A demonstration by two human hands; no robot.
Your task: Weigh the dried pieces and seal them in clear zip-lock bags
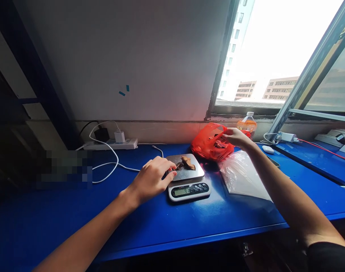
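My left hand point(154, 175) reaches over the left edge of a small digital kitchen scale point(189, 191). Its thumb and fingertips close around the end of a dark brown dried piece point(178, 166) on the metal weighing plate. Beside that lies a lighter brown, curled dried piece point(188, 163). Digits show on the scale's display, too small to read surely. To the right, a red plastic bag point(209, 145) stands behind the scale with dark contents partly visible. My right hand point(236, 138) grips the upper right side of the bag; its fingertips are partly hidden by it.
A clear plastic bag point(237, 170) lies over a white sheet on the blue table point(150, 226). Behind stands a bottle of orange liquid point(247, 122). A power strip point(110, 144) with white cables point(116, 158) is at back left. A white earbud case point(268, 149) lies right.
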